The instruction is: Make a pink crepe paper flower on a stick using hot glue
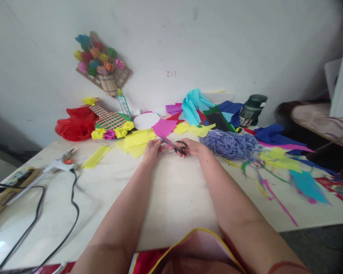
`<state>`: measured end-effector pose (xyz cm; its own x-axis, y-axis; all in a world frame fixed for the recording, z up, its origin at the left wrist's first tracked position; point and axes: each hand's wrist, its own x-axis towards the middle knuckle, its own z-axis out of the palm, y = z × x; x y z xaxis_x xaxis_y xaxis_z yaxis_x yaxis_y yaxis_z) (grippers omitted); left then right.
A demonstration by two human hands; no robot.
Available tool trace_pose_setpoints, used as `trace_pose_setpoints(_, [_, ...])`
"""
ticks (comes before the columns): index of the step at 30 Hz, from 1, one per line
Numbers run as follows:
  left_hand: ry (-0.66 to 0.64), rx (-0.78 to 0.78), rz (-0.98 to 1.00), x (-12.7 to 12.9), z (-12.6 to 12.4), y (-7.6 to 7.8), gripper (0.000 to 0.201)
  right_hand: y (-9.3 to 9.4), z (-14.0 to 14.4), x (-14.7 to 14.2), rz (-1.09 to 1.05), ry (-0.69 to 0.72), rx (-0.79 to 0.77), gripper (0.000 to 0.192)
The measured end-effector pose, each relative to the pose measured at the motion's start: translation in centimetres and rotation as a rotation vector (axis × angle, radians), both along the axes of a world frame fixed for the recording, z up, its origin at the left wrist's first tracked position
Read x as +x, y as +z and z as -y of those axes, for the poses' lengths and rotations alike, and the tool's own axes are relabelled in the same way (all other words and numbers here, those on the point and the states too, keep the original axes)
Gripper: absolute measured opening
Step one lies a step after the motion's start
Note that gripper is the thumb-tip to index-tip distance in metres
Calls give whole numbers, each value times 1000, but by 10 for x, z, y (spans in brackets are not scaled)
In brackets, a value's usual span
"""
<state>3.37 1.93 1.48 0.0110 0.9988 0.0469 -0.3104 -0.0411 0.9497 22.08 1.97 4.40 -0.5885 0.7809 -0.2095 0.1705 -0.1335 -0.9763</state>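
Observation:
My right hand (192, 146) grips a pair of black-handled scissors (181, 147), its fingers around the handle loops. The blades point left toward my left hand (152, 150). Those left fingers are closed in a pinch at the lower edge of a magenta piece of paper (164, 127), close to the scissor tips. Exactly how the paper sits between the fingers is too small to make out. Just behind my left hand lie yellow paper sheets (138, 141). A tangled heap of purple-blue string (231, 144) rests right of my right hand.
A glue gun (60, 164) with its black cord lies at left beside a power strip (14, 186). Behind are a paper-flowered craft guitar (110, 118), a glue tube (124, 105), cyan crepe paper (196, 105) and a dark green jar (253, 110). Paper scraps cover the right side.

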Motion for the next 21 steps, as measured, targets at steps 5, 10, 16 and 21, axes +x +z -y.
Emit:
trace_pose_setpoints(5, [1,-9,24,0,-1,-2,29,-3,-2,0,12,-16,26,36])
trace_pose_setpoints(10, [-36,0,21,-2,-1,-3,30,-6,-4,-1,55,-58,90,28])
trace_pose_setpoints(16, [14,61,-84,-2,-4,-8,35,-5,-3,-3,77,-80,114,26])
trace_pose_setpoints(21, [102,71,-249,-1,-6,-11,32,-5,-3,-4,86,-67,127,25])
